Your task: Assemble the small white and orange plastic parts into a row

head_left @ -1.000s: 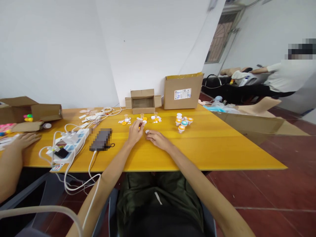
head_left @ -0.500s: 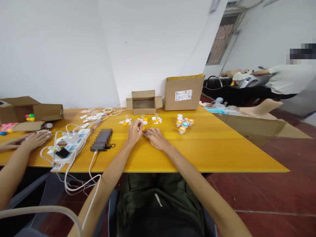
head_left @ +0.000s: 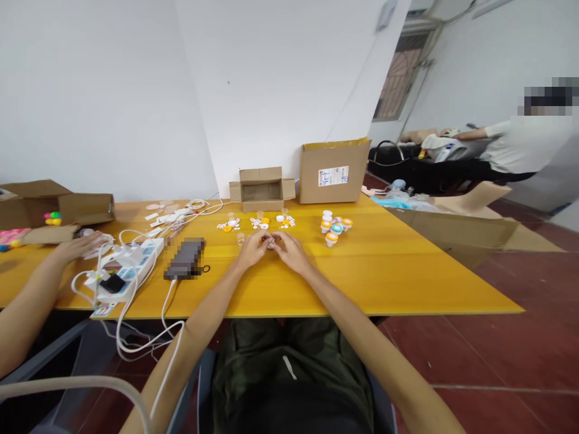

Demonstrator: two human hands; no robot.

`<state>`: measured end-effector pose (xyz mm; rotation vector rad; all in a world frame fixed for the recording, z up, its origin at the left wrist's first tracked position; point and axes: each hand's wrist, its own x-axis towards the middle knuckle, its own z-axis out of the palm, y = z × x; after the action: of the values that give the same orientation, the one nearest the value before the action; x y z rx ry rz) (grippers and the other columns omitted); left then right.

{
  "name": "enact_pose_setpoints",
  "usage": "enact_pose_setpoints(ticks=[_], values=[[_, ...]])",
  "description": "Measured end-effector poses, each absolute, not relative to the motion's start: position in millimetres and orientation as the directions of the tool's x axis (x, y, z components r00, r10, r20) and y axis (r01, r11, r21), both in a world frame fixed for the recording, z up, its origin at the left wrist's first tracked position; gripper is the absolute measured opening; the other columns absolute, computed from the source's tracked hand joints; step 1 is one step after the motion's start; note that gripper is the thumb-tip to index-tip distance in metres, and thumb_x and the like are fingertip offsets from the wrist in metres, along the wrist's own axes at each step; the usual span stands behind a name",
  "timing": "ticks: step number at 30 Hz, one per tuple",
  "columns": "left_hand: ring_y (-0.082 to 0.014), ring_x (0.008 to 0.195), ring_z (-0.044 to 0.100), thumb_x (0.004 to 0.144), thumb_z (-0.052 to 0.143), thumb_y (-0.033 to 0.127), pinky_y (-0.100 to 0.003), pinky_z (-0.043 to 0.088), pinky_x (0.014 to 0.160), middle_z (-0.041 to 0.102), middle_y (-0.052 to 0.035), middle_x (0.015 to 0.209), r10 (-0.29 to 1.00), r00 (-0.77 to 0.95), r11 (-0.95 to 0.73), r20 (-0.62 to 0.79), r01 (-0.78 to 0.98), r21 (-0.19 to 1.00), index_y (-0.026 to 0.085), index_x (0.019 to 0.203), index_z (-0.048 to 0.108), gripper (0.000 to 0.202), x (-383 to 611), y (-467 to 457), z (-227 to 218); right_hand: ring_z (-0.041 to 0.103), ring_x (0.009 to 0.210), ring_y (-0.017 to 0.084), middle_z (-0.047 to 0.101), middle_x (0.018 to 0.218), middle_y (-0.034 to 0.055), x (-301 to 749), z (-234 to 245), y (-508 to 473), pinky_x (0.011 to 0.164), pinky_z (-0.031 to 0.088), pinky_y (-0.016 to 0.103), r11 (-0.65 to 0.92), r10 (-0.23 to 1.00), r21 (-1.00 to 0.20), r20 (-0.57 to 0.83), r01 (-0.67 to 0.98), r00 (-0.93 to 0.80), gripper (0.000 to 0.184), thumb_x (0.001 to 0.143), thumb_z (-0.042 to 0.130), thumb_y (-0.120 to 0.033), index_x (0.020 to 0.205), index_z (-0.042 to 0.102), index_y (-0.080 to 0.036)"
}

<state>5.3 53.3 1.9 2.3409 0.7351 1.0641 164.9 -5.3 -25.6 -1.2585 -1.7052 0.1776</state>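
Now my left grip and right grip pinch a little white bit between them, at the counter. Off to my right, the capped toys look put together, so I guess those are done. Three loose heaps sit up front, so I think lots is left.

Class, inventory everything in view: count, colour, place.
Table: one, yellow, centre
Boxes: four, brown; left, back (two), floor right
Small parts: many, white and orange, centre
Cups: four, clear, by parts
Capped pieces: several, orange, teal, white, right
Power strip: one, white, left
Blurred device: one, dark, left
Cables: several, white, left
Bright items: several, multicoloured, far left
Window: one, brownish, back right
Other people: two, one in white, left and right
Left hand, right hand: one each, holding whitish piece
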Motion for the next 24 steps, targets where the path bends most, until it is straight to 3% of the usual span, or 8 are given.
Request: enact_pose_setpoints(ticks=[9,16,24], values=[[-0.0167,0.073,0.064,0.09,0.062,0.038,-0.029,0.052,0.071,0.071,-0.001,0.075,0.668,0.573,-0.666,0.474,0.178,0.724,0.02,0.079,0.07,0.022,7.2,56.3,2.2,0.068,0.082,0.019,0.075,0.088,0.0021,165.0,-19.7,-7.5,0.079,0.053,0.031,0.435,0.833,-0.718,0.55,0.543,0.059,0.008,0.088,0.062,-0.026,0.089,0.069,-0.023],[-0.0165,0.07,0.064,0.089,0.063,0.047,-0.028,0.052,0.067,0.07,-0.0018,0.072,0.679,0.578,-0.636,0.453,0.155,0.756,0.02,0.071,0.065,0.033,7.3,58.0,4.2,0.067,0.078,0.017,0.074,0.083,0.0014,162.7,-13.4,-12.0,0.075,0.053,0.029,0.45,0.831,-0.741,0.552,0.498,0.072,0.007,0.086,0.06,-0.023,0.083,0.065,-0.022],[-0.0154,0.071,0.062,0.09,0.062,0.038,-0.027,0.05,0.07,0.07,0.0003,0.074,0.698,0.558,-0.639,0.448,0.203,0.742,0.02,0.076,0.066,0.023,3.0,61.0,4.7,0.065,0.075,0.017,0.072,0.08,-0.0002,163.2,-16.7,-10.5,0.075,0.052,0.029,0.497,0.794,-0.715,0.604,0.492,0.075,0.003,0.082,0.061,-0.021,0.08,0.062,-0.023]])
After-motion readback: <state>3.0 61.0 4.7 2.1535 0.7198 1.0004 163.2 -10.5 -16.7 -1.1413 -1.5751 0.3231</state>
